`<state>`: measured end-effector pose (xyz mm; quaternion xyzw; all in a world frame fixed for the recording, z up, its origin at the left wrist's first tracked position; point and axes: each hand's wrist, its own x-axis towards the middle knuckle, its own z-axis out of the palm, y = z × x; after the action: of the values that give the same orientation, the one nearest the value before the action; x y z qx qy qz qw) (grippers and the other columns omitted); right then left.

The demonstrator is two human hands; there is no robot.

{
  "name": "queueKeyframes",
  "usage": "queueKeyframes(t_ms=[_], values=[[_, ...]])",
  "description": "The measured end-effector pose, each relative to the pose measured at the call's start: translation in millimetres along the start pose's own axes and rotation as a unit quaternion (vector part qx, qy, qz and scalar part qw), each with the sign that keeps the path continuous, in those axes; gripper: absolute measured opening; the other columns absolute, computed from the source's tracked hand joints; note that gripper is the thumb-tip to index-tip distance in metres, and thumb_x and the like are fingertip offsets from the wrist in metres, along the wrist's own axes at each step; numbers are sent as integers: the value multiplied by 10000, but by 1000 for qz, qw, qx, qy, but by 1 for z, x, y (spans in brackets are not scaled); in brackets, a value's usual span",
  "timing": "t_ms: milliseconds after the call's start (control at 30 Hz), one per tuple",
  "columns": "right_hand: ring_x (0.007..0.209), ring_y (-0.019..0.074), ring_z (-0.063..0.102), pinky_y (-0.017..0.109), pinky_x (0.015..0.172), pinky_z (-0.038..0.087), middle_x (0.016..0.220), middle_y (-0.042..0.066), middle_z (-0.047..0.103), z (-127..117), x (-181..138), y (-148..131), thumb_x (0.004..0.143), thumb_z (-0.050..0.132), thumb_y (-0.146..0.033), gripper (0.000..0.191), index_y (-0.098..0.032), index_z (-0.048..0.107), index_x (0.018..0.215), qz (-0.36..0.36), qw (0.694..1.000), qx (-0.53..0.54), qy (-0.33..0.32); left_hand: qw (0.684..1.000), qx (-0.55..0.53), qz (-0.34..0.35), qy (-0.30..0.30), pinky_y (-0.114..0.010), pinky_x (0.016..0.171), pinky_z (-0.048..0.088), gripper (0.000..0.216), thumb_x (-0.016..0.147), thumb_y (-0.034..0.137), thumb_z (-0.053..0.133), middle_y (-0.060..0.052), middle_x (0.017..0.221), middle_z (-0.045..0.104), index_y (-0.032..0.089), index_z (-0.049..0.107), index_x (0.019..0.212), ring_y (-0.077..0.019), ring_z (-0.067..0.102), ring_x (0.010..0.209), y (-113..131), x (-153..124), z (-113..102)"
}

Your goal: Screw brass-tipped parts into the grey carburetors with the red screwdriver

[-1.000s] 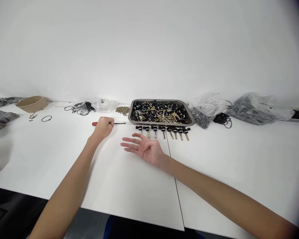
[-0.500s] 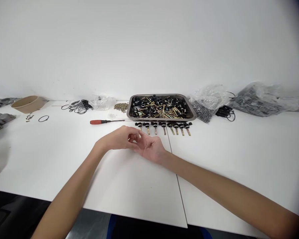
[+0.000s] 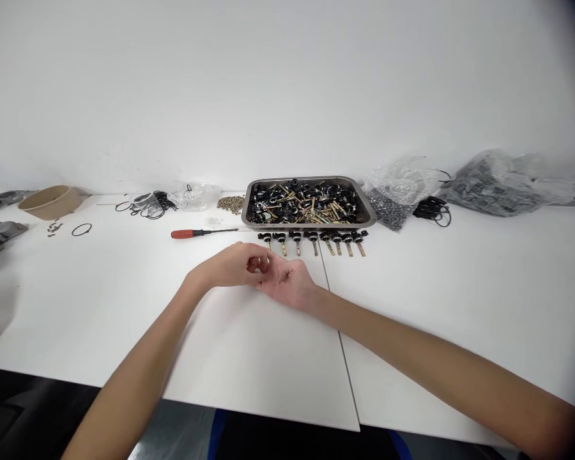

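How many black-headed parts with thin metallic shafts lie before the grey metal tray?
8 black-headed parts, just before the grey metal tray: four wider spaced at left, four closer together at right. None seems wholly hidden.

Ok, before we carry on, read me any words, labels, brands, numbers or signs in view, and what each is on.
No readable text.
Screwdriver, tray, clear bag at far right: no lettering can be made out.
Row of small parts: too small to tell.

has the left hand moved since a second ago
Yes: judged against the metal tray, the left hand has shifted right and nearer the body, toward the right hand.
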<state>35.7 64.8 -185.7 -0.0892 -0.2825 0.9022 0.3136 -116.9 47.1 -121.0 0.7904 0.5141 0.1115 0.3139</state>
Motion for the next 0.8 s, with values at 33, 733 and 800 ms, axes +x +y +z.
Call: queueKeyframes(t_ms=[33,733,800], values=[[775,164,502,276,672,430,864,38,566,0,0,0,403,439,-65,666,-186,580,1043,1,1000,-2,3,1000,1,1,0,-209,505,332,160,691,135,546,20,711,549,204,636,804,-81,426,592,0,0,0],[787,172,496,289,692,439,853,40,550,0,0,0,388,427,-72,577,-188,581,932,1,1000,-15,16,1000,13,9,-6,-228,533,345,170,684,157,550,9,702,544,198,627,830,-104,426,613,-2,3,2],[781,167,492,283,690,432,845,32,555,-1,0,0,388,428,-71,547,-196,582,898,-2,1000,-19,12,1000,18,10,-4,-231,539,343,181,683,153,547,7,705,545,196,628,839,-106,426,617,-3,3,2]])
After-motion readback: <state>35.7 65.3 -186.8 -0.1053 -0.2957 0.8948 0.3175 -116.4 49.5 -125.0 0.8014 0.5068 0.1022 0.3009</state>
